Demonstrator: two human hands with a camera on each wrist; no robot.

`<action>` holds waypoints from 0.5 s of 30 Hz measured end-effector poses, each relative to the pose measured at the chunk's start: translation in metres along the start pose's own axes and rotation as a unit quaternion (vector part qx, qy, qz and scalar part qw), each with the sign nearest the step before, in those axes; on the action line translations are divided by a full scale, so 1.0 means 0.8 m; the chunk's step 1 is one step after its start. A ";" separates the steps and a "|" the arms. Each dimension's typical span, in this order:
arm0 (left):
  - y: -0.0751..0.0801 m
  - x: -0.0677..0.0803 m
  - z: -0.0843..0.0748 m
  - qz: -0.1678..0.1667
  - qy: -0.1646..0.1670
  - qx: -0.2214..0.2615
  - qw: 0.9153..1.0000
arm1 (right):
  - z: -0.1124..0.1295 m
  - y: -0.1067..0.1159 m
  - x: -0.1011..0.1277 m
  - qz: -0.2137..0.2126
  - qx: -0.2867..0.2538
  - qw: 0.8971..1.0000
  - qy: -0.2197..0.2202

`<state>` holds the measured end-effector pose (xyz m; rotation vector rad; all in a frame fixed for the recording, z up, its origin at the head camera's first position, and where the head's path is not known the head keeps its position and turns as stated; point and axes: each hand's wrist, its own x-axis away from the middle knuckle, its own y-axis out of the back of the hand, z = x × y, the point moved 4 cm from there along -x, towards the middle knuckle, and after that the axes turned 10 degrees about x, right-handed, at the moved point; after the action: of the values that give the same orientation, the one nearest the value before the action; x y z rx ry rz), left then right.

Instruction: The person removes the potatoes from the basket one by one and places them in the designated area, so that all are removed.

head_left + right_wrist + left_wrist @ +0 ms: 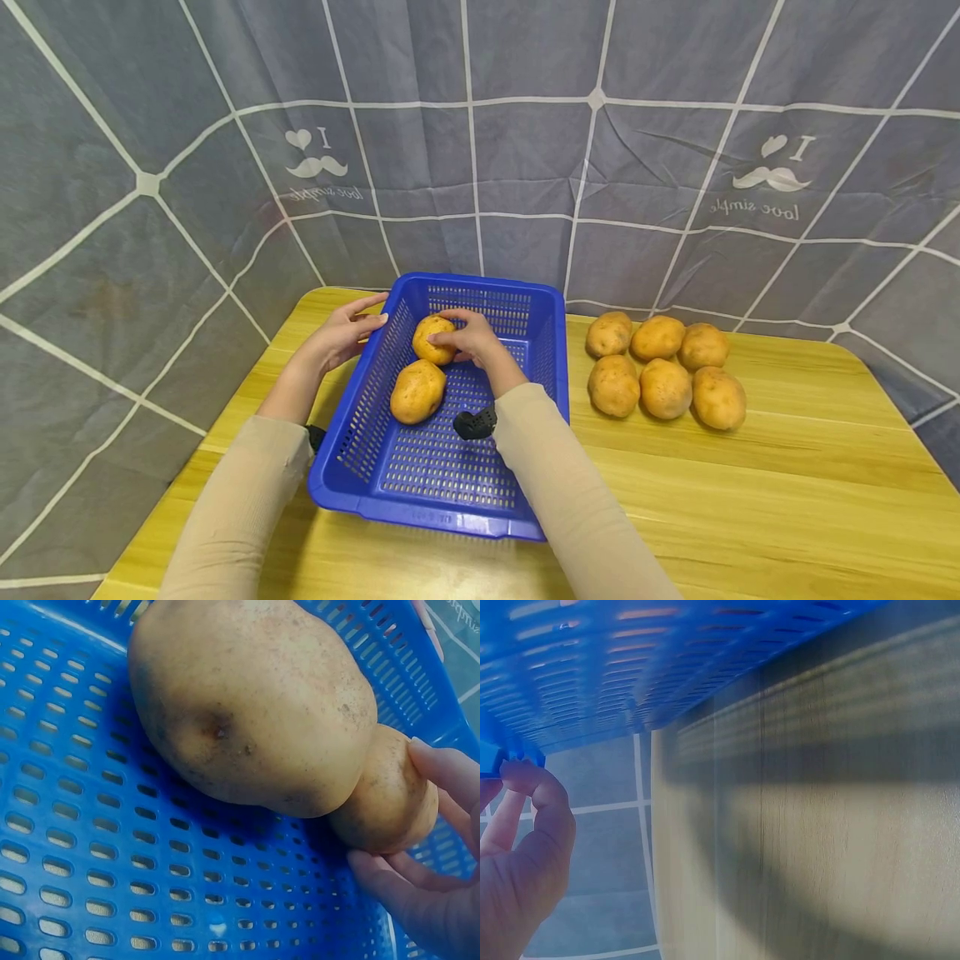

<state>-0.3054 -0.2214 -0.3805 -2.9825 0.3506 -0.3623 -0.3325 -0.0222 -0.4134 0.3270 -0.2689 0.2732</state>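
A blue plastic basket point(465, 521) with slotted walls stands on the table. Inside it, my right hand point(471, 335) holds a potato point(426, 340) near the back left, thumb on one side and fingers on the other. The right wrist view shows that gripped potato point(390, 791) partly behind a larger-looking second potato point(247, 705). In the head view this second potato point(417, 392) lies nearer the front, against the basket's left wall. My left hand point(341, 335) is at the basket's left rim; in the left wrist view its thumb and fingers point(544, 799) pinch the rim from outside.
To the right of the basket, several potatoes point(666, 388) lie in two rows on the wooden table point(810, 500). A grey curtain point(525, 158) with white lines hangs behind the table and along its left side. A black wrist strap point(476, 424) shows below the right hand.
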 end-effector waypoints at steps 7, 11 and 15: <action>-0.002 0.000 0.000 0.001 -0.002 0.005 1.000 | 0.005 0.000 0.003 -0.001 -0.004 1.000 0.005; -0.001 0.001 0.000 0.000 0.000 0.004 1.000 | 0.007 0.001 0.004 -0.001 -0.007 1.000 0.011; -0.001 0.002 -0.001 0.002 -0.001 0.006 1.000 | 0.011 0.002 0.005 -0.003 -0.011 1.000 0.018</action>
<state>-0.3042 -0.2209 -0.3792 -2.9696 0.3533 -0.3597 -0.3310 -0.0231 -0.4036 0.3002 -0.2350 0.2695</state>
